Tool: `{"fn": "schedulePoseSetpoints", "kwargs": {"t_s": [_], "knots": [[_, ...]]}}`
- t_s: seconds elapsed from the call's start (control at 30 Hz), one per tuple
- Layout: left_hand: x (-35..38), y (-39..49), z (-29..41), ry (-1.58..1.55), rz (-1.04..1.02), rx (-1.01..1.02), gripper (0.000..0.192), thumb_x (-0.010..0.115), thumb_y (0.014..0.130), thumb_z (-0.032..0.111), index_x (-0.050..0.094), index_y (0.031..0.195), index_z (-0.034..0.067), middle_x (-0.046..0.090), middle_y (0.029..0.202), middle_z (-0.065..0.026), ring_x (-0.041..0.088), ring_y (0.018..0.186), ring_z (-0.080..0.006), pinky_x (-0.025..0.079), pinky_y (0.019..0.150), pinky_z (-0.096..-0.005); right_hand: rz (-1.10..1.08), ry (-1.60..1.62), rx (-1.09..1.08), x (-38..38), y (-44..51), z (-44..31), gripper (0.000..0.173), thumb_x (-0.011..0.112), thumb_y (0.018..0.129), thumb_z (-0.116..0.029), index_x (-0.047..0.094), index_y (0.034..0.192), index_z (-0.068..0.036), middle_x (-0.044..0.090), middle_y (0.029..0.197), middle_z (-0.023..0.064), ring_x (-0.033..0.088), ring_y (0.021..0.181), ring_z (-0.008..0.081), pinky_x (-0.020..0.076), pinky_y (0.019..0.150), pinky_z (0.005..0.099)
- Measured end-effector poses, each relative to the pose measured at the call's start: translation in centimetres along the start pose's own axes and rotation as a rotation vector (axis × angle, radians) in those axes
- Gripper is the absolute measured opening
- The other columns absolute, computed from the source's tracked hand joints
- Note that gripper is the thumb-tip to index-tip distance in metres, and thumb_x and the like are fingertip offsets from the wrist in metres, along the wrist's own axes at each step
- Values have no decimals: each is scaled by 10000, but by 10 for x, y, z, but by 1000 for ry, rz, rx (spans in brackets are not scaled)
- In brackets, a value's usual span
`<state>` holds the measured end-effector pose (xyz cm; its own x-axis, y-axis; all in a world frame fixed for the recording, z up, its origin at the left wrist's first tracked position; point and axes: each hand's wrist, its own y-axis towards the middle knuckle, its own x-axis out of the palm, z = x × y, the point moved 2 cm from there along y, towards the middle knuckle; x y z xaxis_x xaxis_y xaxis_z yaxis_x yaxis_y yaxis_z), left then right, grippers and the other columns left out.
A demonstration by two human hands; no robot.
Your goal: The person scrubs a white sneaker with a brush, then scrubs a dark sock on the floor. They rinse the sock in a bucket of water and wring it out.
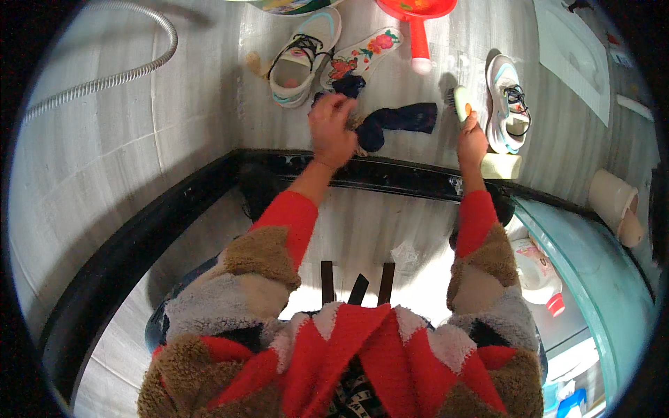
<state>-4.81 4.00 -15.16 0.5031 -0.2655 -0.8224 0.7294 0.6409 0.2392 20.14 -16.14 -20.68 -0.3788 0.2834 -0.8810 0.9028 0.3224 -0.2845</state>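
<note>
My right hand (472,143) grips a pale green scrub brush (462,101), its dark bristles facing left. Beside it on the floor lies a white-and-blue sneaker (506,104) with black laces. A pale yellow block (500,166), possibly soap, sits by its near end. My left hand (333,130) is blurred, its fingers bent close to a dark sock (349,85); whether they hold it is unclear. Another dark sock (410,118) lies bent between my hands. Beyond the left hand are a flower-patterned insole (368,55) and the other sneaker (306,57).
A red plastic dipper (418,39) and part of a basin (292,6) are at the far side. A metal hose (112,81) hangs at left. The black raised sill (402,175) crosses before me. At right are a glass panel (590,261), a red-capped bottle (538,277) and a beige container (609,198).
</note>
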Motion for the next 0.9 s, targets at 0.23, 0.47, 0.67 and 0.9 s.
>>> {"fn": "schedulePoseSetpoints", "kwargs": {"t_s": [0.23, 0.47, 0.67, 0.9], "knots": [[-14, 44, -36, 48, -292, -438, 315, 662, 717, 204, 604, 997, 74, 623, 919, -161, 598, 855, -337, 479, 711, -419, -227, -153, -160, 29, -58, -50, 472, 289, 953, -444, 569, 933, -64, 623, 824, 223, 574, 774, 454, 436, 671, 533], [13, 86, 40, -669, -514, -520, 419, 644, 755, 403, 632, 962, 39, 642, 869, -133, 612, 863, -311, 471, 754, -381, -241, 52, -221, 59, -77, -39, 529, 272, 947, -470, 589, 1012, -51, 642, 799, 197, 623, 773, 369, 485, 637, 473], [53, 64, 50, -2, -315, 189, 373, 602, 793, 154, 559, 1159, 97, 488, 1270, -94, 416, 1216, -296, 356, 990, -412, 13, 425, 458, 3, -23, 28, 710, 271, 912, -587, 609, 715, 4, 550, 534, 95, 565, 541, 264, 439, 535, 397], [62, 53, 33, 150, -359, 18, 449, 623, 738, 62, 532, 1177, 73, 519, 1137, -113, 467, 1092, -325, 388, 925, -420, -7, -52, -190, 22, -67, -54, 450, 374, 922, -473, 528, 841, -58, 610, 712, 208, 600, 685, 417, 463, 574, 497]]}}
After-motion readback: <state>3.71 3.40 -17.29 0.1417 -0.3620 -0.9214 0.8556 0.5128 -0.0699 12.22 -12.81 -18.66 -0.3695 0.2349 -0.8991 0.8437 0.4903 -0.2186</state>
